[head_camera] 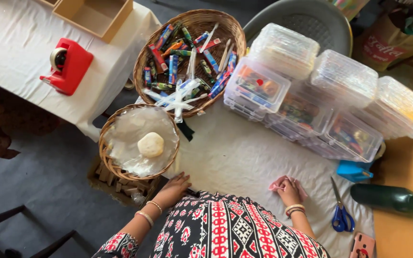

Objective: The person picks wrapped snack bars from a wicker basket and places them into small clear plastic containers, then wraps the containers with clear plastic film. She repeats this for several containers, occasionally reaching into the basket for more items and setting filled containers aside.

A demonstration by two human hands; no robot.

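A: Quick pass. Right hand [288,191] is closed round a pink cloth [283,183], pressed flat on the white table cover [244,153]. Cloth sits just left of the blue-handled scissors [341,215].

B: Left hand [174,187]?

A: Fingers spread, holding nothing, resting at the table's near-left corner, right under the small wicker basket [108,157] (the one with clear plastic and a pale dough ball [150,144] in it).

B: Risks?

A: That small basket overhangs the table edge, so I'd judge a nudge from the left hand could tip it toward the floor. The scissors lie blades up, near the right wrist; a wide sweep could catch them. The dark green bottle [388,197], lying on its side right of the scissors, looks free to roll.

B: Open room?

A: Bare cover runs from the cloth up to the stacked clear plastic boxes [307,86] and the big wicker basket [192,57] of wrapped sticks. Well left of the cloth, the table ends. The blue box [352,169] and the phone [362,246] crowd the scissors side (tight there).
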